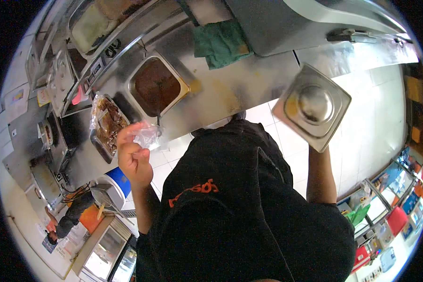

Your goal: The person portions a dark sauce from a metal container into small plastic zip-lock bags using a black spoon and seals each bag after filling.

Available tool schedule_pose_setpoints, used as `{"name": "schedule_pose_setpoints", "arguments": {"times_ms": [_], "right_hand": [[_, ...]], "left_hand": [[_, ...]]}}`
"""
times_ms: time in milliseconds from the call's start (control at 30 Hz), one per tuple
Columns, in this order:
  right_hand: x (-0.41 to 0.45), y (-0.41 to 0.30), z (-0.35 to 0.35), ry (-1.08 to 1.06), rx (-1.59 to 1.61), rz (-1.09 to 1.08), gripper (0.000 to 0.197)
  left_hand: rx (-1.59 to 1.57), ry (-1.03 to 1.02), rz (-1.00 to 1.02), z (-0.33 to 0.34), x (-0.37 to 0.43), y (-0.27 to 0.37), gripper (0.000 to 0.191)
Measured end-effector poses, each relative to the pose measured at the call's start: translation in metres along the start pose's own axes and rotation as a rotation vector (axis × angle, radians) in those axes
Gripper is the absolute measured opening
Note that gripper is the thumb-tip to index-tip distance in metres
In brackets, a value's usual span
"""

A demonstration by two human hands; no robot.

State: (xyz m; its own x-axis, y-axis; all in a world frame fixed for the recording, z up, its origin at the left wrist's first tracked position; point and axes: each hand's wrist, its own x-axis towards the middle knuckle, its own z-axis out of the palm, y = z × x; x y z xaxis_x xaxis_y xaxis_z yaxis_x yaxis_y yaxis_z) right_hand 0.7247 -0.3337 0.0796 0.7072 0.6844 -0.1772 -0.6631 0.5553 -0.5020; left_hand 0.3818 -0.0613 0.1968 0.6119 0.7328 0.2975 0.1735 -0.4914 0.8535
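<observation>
Between the fingers of my left hand (134, 160) is a thin, crumpled clear plastic bag (148, 136). On the right, a square stainless-steel pan lid (317, 105) is held up in the air over the floor. My right forearm (320, 172) runs up behind this lid, which hides the hand gripping it. Ahead on the counter, a deep steel food pan (185, 90) holds dark brown sauce, with a thin utensil handle standing in it. Just beyond my left hand sits a metal tray (98, 146) of brown food pieces partly covered with clear plastic.
A folded green cloth (222, 44) lies on the stainless-steel counter (211, 95), beside a large grey appliance (275, 24). Yellowish smears mark the counter. At lower left are a blue-and-white bin (118, 183), a strainer (101, 197) and another person (72, 215). Stocked shelves (384, 201) stand at right.
</observation>
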Motion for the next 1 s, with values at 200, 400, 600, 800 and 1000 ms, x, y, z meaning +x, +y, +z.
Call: {"name": "schedule_pose_setpoints", "arguments": {"times_ms": [200, 400, 600, 800, 1000], "right_hand": [[0.055, -0.006, -0.118, 0.045, -0.640, -0.488, 0.050], [0.079, -0.002, -0.109, 0.375, -0.380, -0.467, 0.040], [0.067, -0.035, -0.094, 0.230, -2.313, 0.054, 0.021], [0.056, -0.052, -0.105, 0.031, -2.307, 0.221, 0.028], [0.057, -0.014, 0.041, -0.196, -1.875, 0.313, 0.026]], "left_hand": [[0.057, -0.017, 0.012, -0.001, 0.005, 0.002, 0.034], [-0.004, -0.029, -0.001, -0.001, 0.002, 0.002, 0.034], [0.022, 0.003, -0.016, 0.001, -0.002, 0.002, 0.030], [0.057, -0.021, -0.022, 0.001, -0.003, 0.000, 0.029], [0.104, 0.024, -0.034, -0.003, -0.013, 0.003, 0.029]]}}
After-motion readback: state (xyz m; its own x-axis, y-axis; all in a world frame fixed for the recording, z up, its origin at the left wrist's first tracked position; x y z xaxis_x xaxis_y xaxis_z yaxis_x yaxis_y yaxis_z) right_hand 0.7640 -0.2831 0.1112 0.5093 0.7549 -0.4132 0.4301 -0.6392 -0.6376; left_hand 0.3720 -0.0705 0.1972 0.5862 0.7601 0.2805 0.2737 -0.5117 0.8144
